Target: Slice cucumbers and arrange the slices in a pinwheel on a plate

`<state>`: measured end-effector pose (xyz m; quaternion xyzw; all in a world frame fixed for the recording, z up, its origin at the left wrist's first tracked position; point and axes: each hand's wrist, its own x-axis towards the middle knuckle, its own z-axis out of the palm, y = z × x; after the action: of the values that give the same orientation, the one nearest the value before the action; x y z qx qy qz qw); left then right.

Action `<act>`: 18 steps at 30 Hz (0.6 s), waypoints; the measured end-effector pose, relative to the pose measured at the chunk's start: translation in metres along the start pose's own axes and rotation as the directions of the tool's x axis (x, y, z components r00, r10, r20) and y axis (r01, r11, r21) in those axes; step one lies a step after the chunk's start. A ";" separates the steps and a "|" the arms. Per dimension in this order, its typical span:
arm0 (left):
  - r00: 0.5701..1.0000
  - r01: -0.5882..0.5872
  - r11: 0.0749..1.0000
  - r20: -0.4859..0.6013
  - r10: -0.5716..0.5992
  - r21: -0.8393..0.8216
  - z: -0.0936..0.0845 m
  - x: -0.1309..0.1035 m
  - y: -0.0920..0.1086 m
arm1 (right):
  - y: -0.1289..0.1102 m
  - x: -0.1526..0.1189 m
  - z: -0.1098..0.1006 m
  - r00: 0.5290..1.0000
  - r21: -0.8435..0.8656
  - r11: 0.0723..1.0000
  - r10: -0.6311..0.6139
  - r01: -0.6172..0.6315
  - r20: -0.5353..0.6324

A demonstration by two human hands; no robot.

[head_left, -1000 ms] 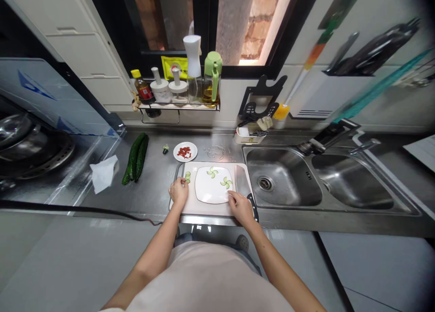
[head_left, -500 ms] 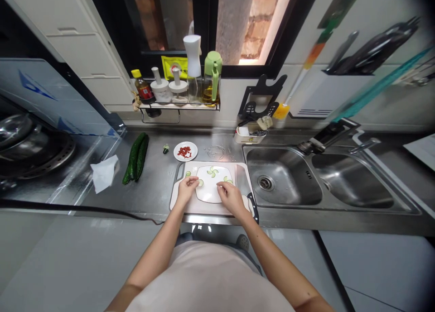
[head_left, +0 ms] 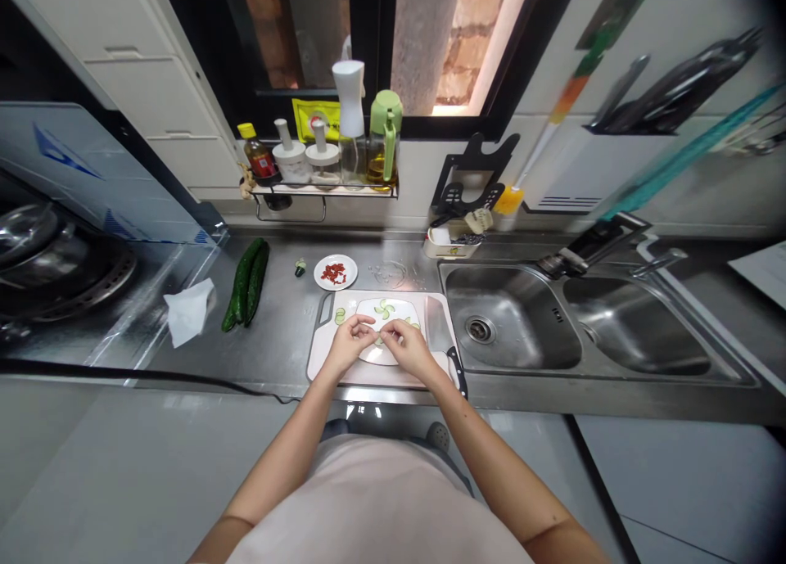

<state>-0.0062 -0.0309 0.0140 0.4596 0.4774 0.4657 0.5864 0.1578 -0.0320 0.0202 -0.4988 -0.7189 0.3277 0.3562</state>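
Observation:
A white plate [head_left: 399, 309] rests on the cutting board [head_left: 344, 372]. Thin cucumber slices [head_left: 384, 309] form a pinwheel near the plate's far edge, and more lie at its right side. Over the plate's near half, my left hand [head_left: 353, 340] and my right hand [head_left: 404, 345] meet at the fingertips, both pinched on a small cucumber slice [head_left: 379, 340], mostly hidden by the fingers. A few loose slices [head_left: 340, 315] sit on the board left of the plate. The knife [head_left: 457, 371] lies on the board's right side.
Behind the board stands a small dish [head_left: 335, 272] of red pieces. Two whole cucumbers [head_left: 246, 286] and a white tissue [head_left: 187, 310] are to the left. The sink [head_left: 512, 318] is to the right. A rack [head_left: 325, 191] of seasonings hangs at the back wall.
My left hand has moved right with the cucumber slice, over the plate. My right hand has shifted slightly left, and the two hands' fingertips are now together.

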 end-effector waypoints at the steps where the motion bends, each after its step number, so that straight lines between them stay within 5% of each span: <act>1: 1.000 0.002 1.000 -0.010 -0.002 0.003 0.000 0.000 -0.002 | 0.001 -0.001 0.000 1.000 0.007 1.000 0.007 -0.007 -0.004; 6: 0.995 0.018 0.996 -0.101 -0.009 0.084 0.000 -0.003 -0.007 | 0.003 -0.002 -0.003 0.999 0.036 0.999 0.036 -0.035 -0.040; 13: 0.934 0.349 0.937 0.071 -0.350 0.031 0.004 -0.010 -0.004 | 0.003 -0.003 -0.005 0.998 0.024 0.999 -0.045 0.046 -0.039; 18: 0.907 0.420 0.905 0.074 -0.415 -0.068 0.004 -0.007 -0.006 | 0.002 -0.005 -0.005 0.995 0.000 0.995 -0.100 0.100 -0.012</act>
<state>-0.0026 -0.0385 0.0098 0.3357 0.5281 0.3351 0.7044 0.1644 -0.0356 0.0205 -0.4641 -0.7408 0.3066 0.3767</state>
